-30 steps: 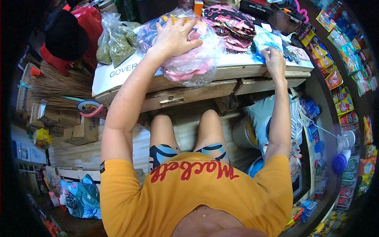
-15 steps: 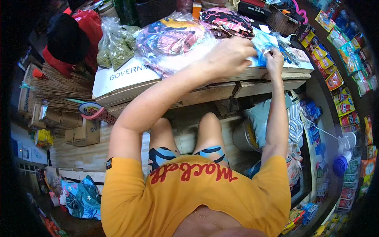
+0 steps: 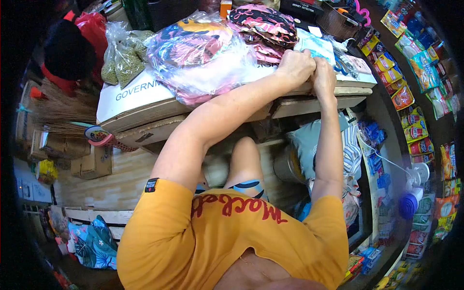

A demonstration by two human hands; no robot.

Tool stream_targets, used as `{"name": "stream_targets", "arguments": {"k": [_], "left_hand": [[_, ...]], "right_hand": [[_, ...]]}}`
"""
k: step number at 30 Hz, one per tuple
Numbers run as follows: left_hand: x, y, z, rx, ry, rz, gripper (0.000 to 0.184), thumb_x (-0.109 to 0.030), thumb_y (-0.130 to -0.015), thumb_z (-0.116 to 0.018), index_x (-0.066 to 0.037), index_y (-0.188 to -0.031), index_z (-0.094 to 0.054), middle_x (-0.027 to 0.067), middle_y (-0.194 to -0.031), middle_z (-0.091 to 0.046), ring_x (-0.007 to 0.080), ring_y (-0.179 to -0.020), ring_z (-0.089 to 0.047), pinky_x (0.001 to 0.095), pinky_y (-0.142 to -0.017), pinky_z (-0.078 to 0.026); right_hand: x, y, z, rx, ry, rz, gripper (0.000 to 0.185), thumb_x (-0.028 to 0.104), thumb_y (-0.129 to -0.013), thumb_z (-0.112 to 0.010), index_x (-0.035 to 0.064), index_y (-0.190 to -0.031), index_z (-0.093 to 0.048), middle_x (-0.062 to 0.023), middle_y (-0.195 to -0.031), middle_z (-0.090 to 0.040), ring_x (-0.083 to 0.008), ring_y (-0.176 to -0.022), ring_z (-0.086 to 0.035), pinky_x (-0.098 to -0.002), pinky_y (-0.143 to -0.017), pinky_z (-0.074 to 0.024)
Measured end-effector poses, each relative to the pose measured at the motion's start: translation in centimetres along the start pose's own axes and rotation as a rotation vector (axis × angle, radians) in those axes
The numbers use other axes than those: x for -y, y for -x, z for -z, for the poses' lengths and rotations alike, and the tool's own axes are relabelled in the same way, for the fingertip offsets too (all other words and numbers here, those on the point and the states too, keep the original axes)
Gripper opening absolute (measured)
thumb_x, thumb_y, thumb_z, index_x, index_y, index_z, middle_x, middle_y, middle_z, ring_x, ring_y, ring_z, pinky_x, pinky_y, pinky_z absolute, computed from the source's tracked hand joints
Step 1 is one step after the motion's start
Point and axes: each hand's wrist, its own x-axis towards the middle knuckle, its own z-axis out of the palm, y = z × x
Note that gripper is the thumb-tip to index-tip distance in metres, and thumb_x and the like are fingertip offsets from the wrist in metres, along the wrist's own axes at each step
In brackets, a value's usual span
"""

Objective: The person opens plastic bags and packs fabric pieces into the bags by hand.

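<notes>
My left hand (image 3: pixel 296 67) is closed in a fist, knuckles up, at the front edge of the table. Against it, thumb side to thumb side, my right hand (image 3: pixel 323 76) is closed too. Whatever the fingers hold is hidden between the two hands. Just behind them lies a blue-and-white plastic packet (image 3: pixel 316 47). Folded pink-and-black patterned cloth (image 3: pixel 263 24) is stacked to the left of the packet. A clear plastic bag of colourful cloth (image 3: pixel 195 50) sits under and beyond my left forearm.
Bags of green beans (image 3: pixel 123 63) stand at the table's left. A wire basket (image 3: pixel 336 21) is at the back right, with scissors (image 3: pixel 345 65) nearer. Hanging sachets (image 3: pixel 411 116) line the right side. Below the table are a grey-green pillow (image 3: pixel 309 140) and a bucket (image 3: pixel 287 164).
My left hand has moved down to meet my right hand, which has come slightly left and lower. The blue packet lies flatter behind them. The whole view has shifted a little.
</notes>
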Motion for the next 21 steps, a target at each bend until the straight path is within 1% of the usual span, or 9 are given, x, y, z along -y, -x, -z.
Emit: {"name": "stream_targets", "arguments": {"k": [1,3,4,7,9,12,15,19,21], "left_hand": [[0.0,-0.1,-0.1,0.037,-0.006,0.01,0.013,-0.015,-0.072,-0.059,-0.004,-0.075,-0.066,0.0136,-0.083,-0.061,0.0284,-0.07,-0.065,0.0376,-0.056,-0.052],[0.0,-0.4,-0.3,0.106,-0.021,0.023,0.015,-0.016,-0.074,-0.059,-0.006,-0.081,-0.067,0.0134,-0.089,-0.062,0.0277,-0.074,-0.066,0.0378,-0.058,-0.052],[0.1,-0.5,-0.4,0.101,-0.001,0.025,0.014,-0.015,-0.074,-0.059,-0.006,-0.08,-0.067,0.0137,-0.088,-0.062,0.028,-0.074,-0.066,0.0379,-0.058,-0.052],[0.6,-0.7,-0.9,0.066,0.043,0.024,0.012,-0.014,-0.074,-0.058,-0.006,-0.078,-0.067,0.0142,-0.085,-0.062,0.0289,-0.072,-0.066,0.038,-0.056,-0.053],[0.7,-0.9,-1.2,0.021,0.053,0.011,0.01,-0.011,-0.073,-0.057,-0.006,-0.076,-0.065,0.0145,-0.083,-0.061,0.0293,-0.068,-0.065,0.0375,-0.055,-0.053],[0.8,-1.0,-1.6,-0.023,0.089,0.015,0.01,-0.011,-0.073,-0.057,-0.007,-0.078,-0.064,0.0141,-0.082,-0.06,0.0294,-0.066,-0.064,0.038,-0.054,-0.052],[0.8,-0.6,-1.5,-0.115,0.134,0.008,0.009,-0.011,-0.073,-0.057,-0.007,-0.078,-0.063,0.0131,-0.08,-0.058,0.0292,-0.065,-0.063,0.039,-0.054,-0.051],[1.0,-0.3,-1.5,-0.157,0.153,0.008,0.008,-0.011,-0.073,-0.056,-0.007,-0.078,-0.061,0.012,-0.077,-0.057,0.0293,-0.069,-0.063,0.0395,-0.056,-0.051],[1.2,-0.3,-1.5,-0.161,0.199,0.019,0.009,-0.011,-0.073,-0.056,-0.007,-0.08,-0.06,0.0117,-0.077,-0.057,0.0297,-0.071,-0.062,0.0394,-0.058,-0.051]], "right_hand": [[0.2,0.1,0.1,0.037,0.021,-0.034,0.012,0.011,-0.077,-0.055,0.0013,-0.084,-0.058,-0.0212,-0.089,-0.059,-0.0382,-0.083,-0.057,-0.0467,-0.073,-0.045],[0.1,0.1,-0.4,-0.013,0.008,-0.071,0.011,0.011,-0.078,-0.055,0.0016,-0.082,-0.058,-0.0207,-0.087,-0.059,-0.0382,-0.081,-0.057,-0.0468,-0.071,-0.0449],[0.0,0.1,-0.6,-0.041,0.002,-0.09,0.01,0.011,-0.078,-0.055,0.0018,-0.081,-0.058,-0.0205,-0.086,-0.059,-0.0382,-0.079,-0.058,-0.0469,-0.07,-0.0449],[0.0,0.1,-0.3,-0.037,-0.212,-0.182,0.011,0.012,-0.08,-0.056,0.0014,-0.079,-0.057,-0.0199,-0.082,-0.059,-0.0378,-0.078,-0.057,-0.046,-0.068,-0.0441],[-0.4,0.1,-0.6,-0.068,-0.255,-0.168,0.012,0.013,-0.081,-0.055,0.0013,-0.079,-0.057,-0.0197,-0.082,-0.06,-0.0374,-0.077,-0.057,-0.0453,-0.066,-0.0437],[-0.7,0.2,-0.7,-0.115,-0.317,-0.173,0.011,0.012,-0.082,-0.056,0.0005,-0.08,-0.057,-0.0198,-0.081,-0.06,-0.0364,-0.076,-0.057,-0.0441,-0.065,-0.0438],[-0.5,0.5,-0.4,-0.14,-0.419,-0.191,0.012,0.011,-0.08,-0.059,-0.0004,-0.082,-0.057,-0.0196,-0.081,-0.06,-0.0343,-0.074,-0.058,-0.0421,-0.065,-0.0442],[-0.8,0.7,-0.9,-0.122,-0.516,-0.181,0.015,0.012,-0.078,-0.062,-0.0008,-0.087,-0.06,-0.018,-0.079,-0.06,-0.0301,-0.071,-0.059,-0.0383,-0.065,-0.0453],[-0.7,0.7,-0.7,-0.109,-0.391,-0.125,0.015,0.012,-0.078,-0.062,-0.0003,-0.087,-0.061,-0.0169,-0.079,-0.061,-0.0282,-0.069,-0.059,-0.0364,-0.064,-0.0459]]}}
